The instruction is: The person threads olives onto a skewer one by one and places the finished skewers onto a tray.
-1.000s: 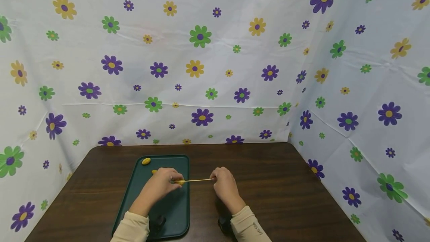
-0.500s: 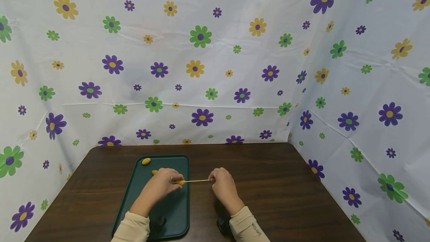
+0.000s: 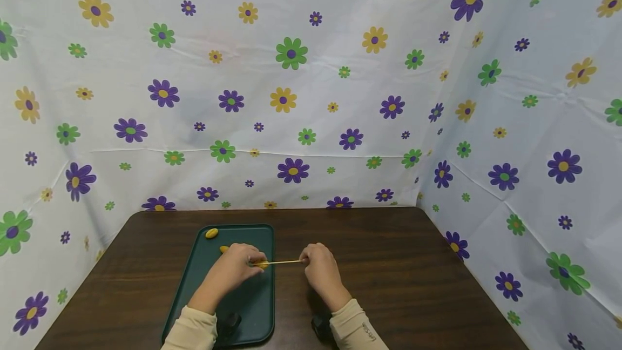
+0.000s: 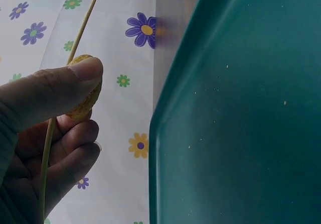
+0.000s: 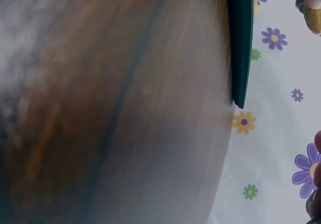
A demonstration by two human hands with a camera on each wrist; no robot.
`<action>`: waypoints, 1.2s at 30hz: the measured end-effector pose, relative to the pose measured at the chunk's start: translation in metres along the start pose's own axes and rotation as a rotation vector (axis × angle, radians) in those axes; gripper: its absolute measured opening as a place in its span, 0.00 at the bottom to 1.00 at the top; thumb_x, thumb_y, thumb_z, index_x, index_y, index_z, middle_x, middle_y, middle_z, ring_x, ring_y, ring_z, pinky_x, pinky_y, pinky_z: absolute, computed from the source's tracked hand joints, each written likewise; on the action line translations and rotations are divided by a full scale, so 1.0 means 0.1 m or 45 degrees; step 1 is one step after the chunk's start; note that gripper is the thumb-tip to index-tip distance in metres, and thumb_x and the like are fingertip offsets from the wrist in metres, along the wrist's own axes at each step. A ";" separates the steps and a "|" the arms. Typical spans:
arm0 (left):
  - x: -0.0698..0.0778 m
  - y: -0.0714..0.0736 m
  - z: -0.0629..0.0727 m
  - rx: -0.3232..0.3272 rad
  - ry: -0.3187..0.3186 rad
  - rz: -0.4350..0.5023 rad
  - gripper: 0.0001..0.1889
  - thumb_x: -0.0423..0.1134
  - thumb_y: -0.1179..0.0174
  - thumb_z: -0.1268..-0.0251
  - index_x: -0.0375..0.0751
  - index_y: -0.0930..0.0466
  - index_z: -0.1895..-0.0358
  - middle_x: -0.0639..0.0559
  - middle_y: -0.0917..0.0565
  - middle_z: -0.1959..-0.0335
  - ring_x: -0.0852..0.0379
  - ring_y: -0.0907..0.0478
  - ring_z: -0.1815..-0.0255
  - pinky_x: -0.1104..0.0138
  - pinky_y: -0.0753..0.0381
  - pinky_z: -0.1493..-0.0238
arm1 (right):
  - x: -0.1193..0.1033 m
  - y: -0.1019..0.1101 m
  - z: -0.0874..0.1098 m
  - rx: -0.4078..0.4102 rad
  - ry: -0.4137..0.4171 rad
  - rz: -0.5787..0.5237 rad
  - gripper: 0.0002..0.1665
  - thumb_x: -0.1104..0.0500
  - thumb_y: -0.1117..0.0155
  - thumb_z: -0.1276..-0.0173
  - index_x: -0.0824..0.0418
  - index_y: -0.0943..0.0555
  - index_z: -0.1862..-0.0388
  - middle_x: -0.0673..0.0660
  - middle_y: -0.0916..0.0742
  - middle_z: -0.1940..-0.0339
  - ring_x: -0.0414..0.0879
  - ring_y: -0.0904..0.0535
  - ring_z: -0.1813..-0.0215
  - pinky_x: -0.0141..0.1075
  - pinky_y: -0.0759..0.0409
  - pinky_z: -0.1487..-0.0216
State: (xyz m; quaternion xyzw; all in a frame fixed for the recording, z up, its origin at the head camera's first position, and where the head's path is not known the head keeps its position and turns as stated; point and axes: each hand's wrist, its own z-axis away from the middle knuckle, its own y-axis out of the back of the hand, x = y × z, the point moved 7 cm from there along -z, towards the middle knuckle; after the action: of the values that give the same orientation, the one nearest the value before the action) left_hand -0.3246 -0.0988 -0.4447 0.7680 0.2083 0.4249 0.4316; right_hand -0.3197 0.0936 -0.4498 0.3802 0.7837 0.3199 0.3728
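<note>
My left hand [image 3: 232,266] is over the green tray, pinching a small yellow oval piece [image 4: 83,106] between thumb and fingers. A thin wooden skewer [image 3: 286,262] runs from that hand across to my right hand [image 3: 322,271], whose fingers pinch its right-hand stretch. In the left wrist view the skewer passes under the thumb at the yellow piece, and its other end stretches down past the palm. Whether it goes through the piece or beside it, I cannot tell. The right wrist view catches only some right fingertips [image 5: 316,184] at its edge.
The green tray [image 3: 255,312] lies on the left half of a dark wooden table [image 3: 413,285]. Two more yellow pieces are in it, one at the far left corner [image 3: 211,233] and one partly behind my left hand [image 3: 223,249]. A flowered cloth [image 3: 311,123] hangs behind.
My right hand has shifted slightly left, and the stretch of skewer between the hands has become a little shorter. The left hand stays almost still.
</note>
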 end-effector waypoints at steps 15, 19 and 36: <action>0.04 -0.02 -0.02 0.002 -0.031 -0.034 0.10 0.32 0.23 0.47 0.45 0.10 0.62 0.60 0.13 0.66 0.64 0.21 0.66 0.66 0.15 0.61 | -0.04 -0.01 0.01 -0.021 -0.023 -0.015 0.15 0.80 0.30 0.53 0.60 0.14 0.78 0.46 0.16 0.76 0.45 0.21 0.69 0.39 0.19 0.66; 0.04 -0.03 -0.02 0.003 -0.039 -0.050 0.09 0.33 0.23 0.47 0.46 0.10 0.62 0.60 0.13 0.66 0.64 0.21 0.66 0.67 0.15 0.61 | -0.04 -0.01 0.01 -0.030 -0.029 -0.016 0.15 0.80 0.31 0.53 0.60 0.14 0.78 0.46 0.15 0.76 0.44 0.21 0.69 0.39 0.19 0.66; 0.08 -0.05 -0.04 0.014 -0.067 -0.023 0.09 0.32 0.23 0.47 0.44 0.10 0.62 0.58 0.12 0.67 0.64 0.20 0.68 0.67 0.15 0.63 | -0.06 -0.04 0.00 -0.037 -0.008 0.001 0.18 0.80 0.33 0.53 0.58 0.14 0.78 0.46 0.15 0.75 0.43 0.21 0.68 0.37 0.19 0.65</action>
State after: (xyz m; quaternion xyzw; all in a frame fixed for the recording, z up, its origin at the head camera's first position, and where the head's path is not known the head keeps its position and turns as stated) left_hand -0.3233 -0.0890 -0.4441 0.7794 0.2062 0.3995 0.4363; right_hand -0.3181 0.0867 -0.4508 0.3761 0.7776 0.3301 0.3806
